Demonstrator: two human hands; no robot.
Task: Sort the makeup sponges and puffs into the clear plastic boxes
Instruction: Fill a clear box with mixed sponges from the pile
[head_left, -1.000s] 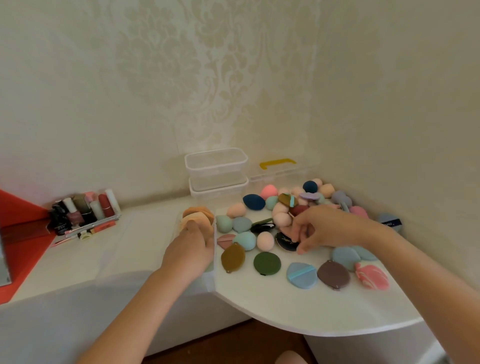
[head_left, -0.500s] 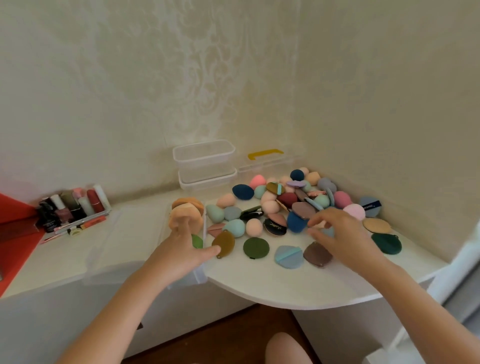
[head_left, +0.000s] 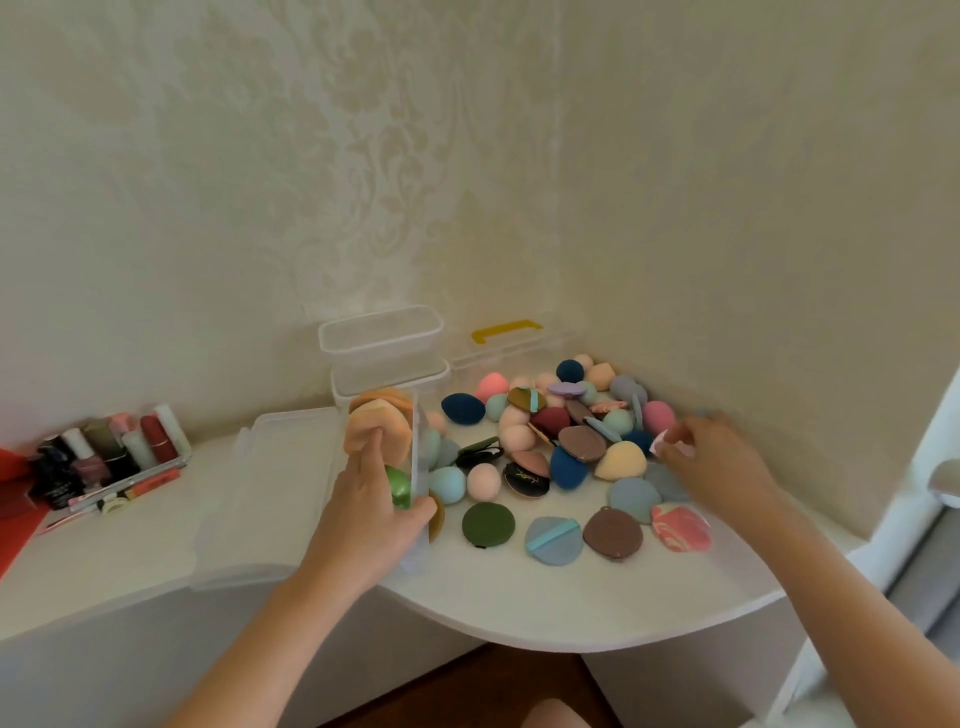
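A clear plastic box (head_left: 418, 540) stands at the table's left of centre, its lid (head_left: 291, 467) folded open to the left. Peach puffs (head_left: 379, 421) and a green puff (head_left: 397, 486) stand on edge inside it. My left hand (head_left: 363, 519) grips the box's near right wall, thumb outside, with the index finger touching the peach puffs. A pile of coloured sponges and puffs (head_left: 561, 431) fills the corner. My right hand (head_left: 711, 462) is at the pile's right edge and pinches a pale pink puff (head_left: 657, 444), which is blurred.
Two stacked clear boxes (head_left: 382, 332) and a lid with a yellow handle (head_left: 506, 330) stand against the back wall. A tray of nail polish and lipsticks (head_left: 109, 457) sits at the left. Loose flat puffs, such as a dark green one (head_left: 488, 525), lie near the table's curved front edge (head_left: 519, 634).
My right hand moved from the pile's middle to its right edge and took hold of a pale pink puff. My left hand slid back to the box's near wall; a green puff now shows inside.
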